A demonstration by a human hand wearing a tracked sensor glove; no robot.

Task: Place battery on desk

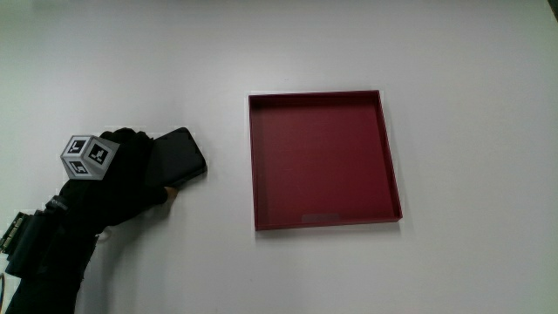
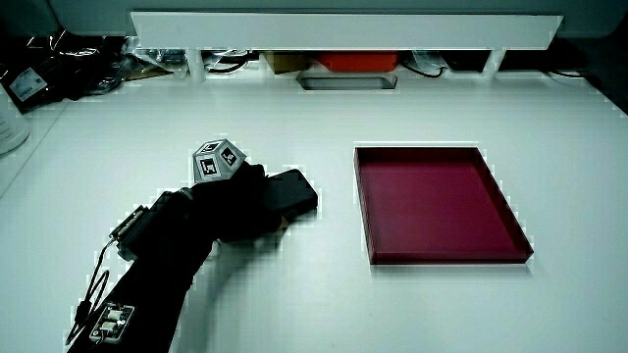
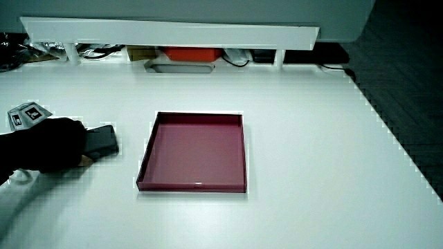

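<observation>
The battery (image 1: pixel 180 157) is a flat black slab with rounded corners, lying on the white table beside the red tray (image 1: pixel 388 148). It also shows in both side views (image 2: pixel 291 191) (image 3: pixel 102 140). The gloved hand (image 1: pixel 131 174) lies over the end of the battery nearer the person, fingers curled around its edges. The patterned cube (image 1: pixel 85 155) sits on the back of the hand. Part of the battery is hidden under the glove, and whether it rests fully on the table I cannot tell.
The shallow red tray (image 2: pixel 365 211) holds nothing. A low white partition (image 2: pixel 343 29) runs along the table's edge farthest from the person, with cables and an orange box (image 2: pixel 355 61) under it. A cable unit (image 2: pixel 110 322) hangs at the forearm.
</observation>
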